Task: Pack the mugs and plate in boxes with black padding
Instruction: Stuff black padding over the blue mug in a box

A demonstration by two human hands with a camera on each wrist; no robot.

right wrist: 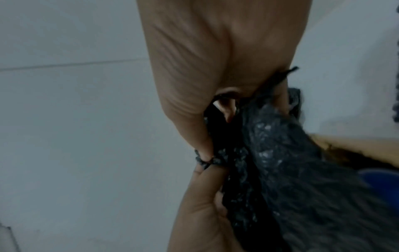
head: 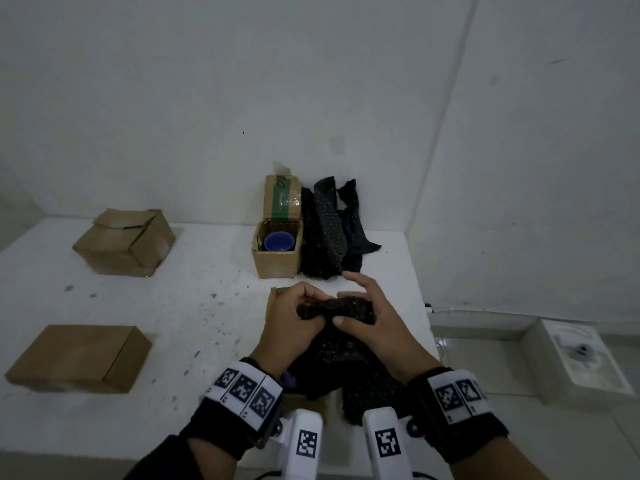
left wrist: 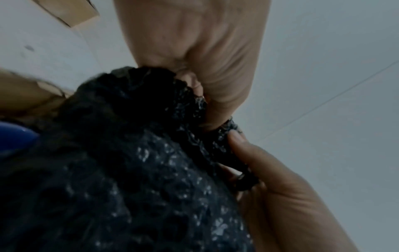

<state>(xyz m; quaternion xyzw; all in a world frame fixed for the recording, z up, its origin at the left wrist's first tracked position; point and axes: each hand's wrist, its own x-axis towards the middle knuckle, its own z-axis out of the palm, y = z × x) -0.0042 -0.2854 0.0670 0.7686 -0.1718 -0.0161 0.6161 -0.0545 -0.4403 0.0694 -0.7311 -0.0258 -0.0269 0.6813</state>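
Both hands hold one sheet of black bubble padding [head: 346,306] near the table's front right. My left hand [head: 294,317] grips its bunched upper edge with curled fingers [left wrist: 194,51]. My right hand [head: 367,306] pinches the same edge under its thumb [right wrist: 205,59], and some of its fingers stick out forward. The padding [left wrist: 151,170] hangs down over a cardboard box [head: 275,296] that is mostly hidden. A blue mug [left wrist: 15,136] shows beside the padding [right wrist: 291,162] in that box. Another blue mug [head: 278,242] stands in an open box [head: 273,263] at the back.
A pile of black padding strips [head: 332,233] lies right of the open box, against the wall. Two closed cardboard boxes sit on the left, one at the back [head: 124,242] and one near the front [head: 79,356]. The white table [head: 194,306] ends just right of my hands.
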